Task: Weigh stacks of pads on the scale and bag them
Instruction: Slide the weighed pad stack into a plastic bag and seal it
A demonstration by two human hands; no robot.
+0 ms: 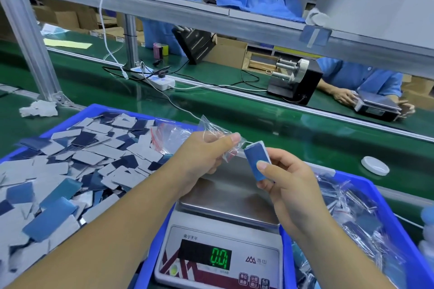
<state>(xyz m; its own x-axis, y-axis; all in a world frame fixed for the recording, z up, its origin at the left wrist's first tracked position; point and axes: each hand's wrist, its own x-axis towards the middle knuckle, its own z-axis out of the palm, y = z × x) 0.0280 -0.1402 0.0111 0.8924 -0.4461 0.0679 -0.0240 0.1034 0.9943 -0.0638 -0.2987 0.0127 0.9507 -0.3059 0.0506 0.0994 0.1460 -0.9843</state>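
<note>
Above scale, right hand pinching pad stack, left hand holding bag

Only one view on my feed: head cam, worn by the person, wide-angle with bent edges. It looks forward and down over both forearms, which enter from the bottom edge. Closest to the lens, bottom centre, is the scale, display readable. The left hand and right hand sit mid-frame above its platter, close up. Left blue bin fills the lower left, right blue bin is cut by the right edge. Further up, the camera faces across the green conveyor to the workers opposite; an aluminium rail crosses the top. No second view to share anything.
</note>
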